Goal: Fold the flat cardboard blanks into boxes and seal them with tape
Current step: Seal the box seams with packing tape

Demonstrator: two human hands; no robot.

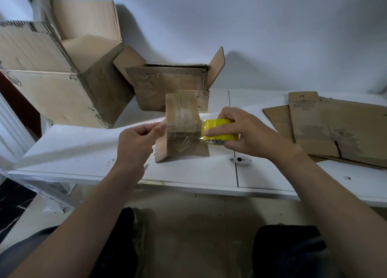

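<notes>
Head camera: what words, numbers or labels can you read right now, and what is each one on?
"24" - printed on the top flap of the flat cardboard blank lying on the right.
Nothing else reads: the yellow tape roll and the small box show no legible print.

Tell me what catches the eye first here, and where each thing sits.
The yellow tape roll stands out most, gripped by the right hand against the right side of a small cardboard box in the middle of the table. The left hand pinches what looks like the tape end at the box's left edge. Open boxes stand at the back left, flat cardboard blanks lie on the right.
</notes>
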